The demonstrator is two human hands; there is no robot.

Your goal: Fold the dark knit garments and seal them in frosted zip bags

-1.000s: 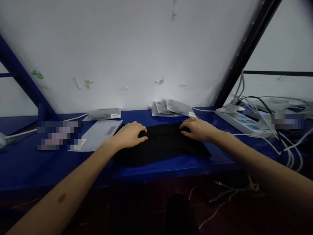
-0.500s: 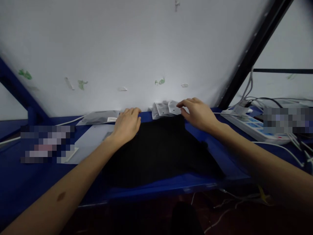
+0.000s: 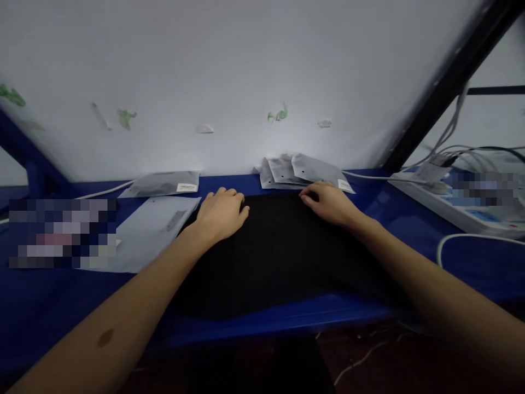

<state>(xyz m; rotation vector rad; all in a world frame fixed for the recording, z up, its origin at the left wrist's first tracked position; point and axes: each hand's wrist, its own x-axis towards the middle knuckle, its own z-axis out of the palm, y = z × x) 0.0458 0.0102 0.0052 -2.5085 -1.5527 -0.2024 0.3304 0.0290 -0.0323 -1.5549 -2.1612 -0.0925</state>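
A black cloth (image 3: 266,251), perhaps a garment, lies spread over the blue tabletop. My left hand (image 3: 223,213) rests flat on its far left part, with the fingers stretched and the thumb apart. At the far right edge of the cloth, the thumb and forefinger of my right hand (image 3: 330,202) are pinched together on the fabric. Just beyond that hand lie several grey-white plastic bags (image 3: 315,168) along the wall. Left of my left hand is a flat pale bag (image 3: 147,230) with a printed label.
Another greyish bag (image 3: 164,183) with a white label lies at the back left. A white power strip (image 3: 430,205) with tangled cables stands on the right. The white wall (image 3: 238,71) rises behind the table, and the blue front edge (image 3: 262,323) runs below the cloth.
My right hand has come down from beside the bags to the cloth's far edge. The cloth's right side now reaches further right and lies flatter. My left hand stays on its left part.
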